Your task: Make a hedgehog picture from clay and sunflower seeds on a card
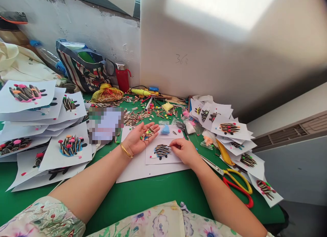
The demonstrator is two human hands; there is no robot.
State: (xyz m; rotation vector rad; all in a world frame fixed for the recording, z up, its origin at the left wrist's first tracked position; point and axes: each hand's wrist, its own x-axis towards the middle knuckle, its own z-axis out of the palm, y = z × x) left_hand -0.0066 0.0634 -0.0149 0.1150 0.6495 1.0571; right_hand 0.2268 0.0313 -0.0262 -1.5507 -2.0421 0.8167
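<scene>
Palm up, my left hand (136, 138) holds small coloured balls (147, 133) mixed with seeds in its hollow. My right hand (185, 151) is closed in a pinch at the right edge of a hedgehog picture (162, 151); whatever its fingertips hold is too small to make out. The hedgehog has striped sunflower seeds as spines over a blue base, with dark seeds as feet. Its white card (176, 159) lies on larger white paper (133, 174). Just behind the card sits a lump of blue clay (165, 129) on a small bag.
Stacks of finished-looking seed cards stand at left (68, 158) and right (230, 128). Scissors (238, 186) with red and yellow handles lie near my right forearm. Loose sunflower seeds (135, 117), a phone (106, 124), a red bottle (122, 78) and a striped bag (81, 68) are behind.
</scene>
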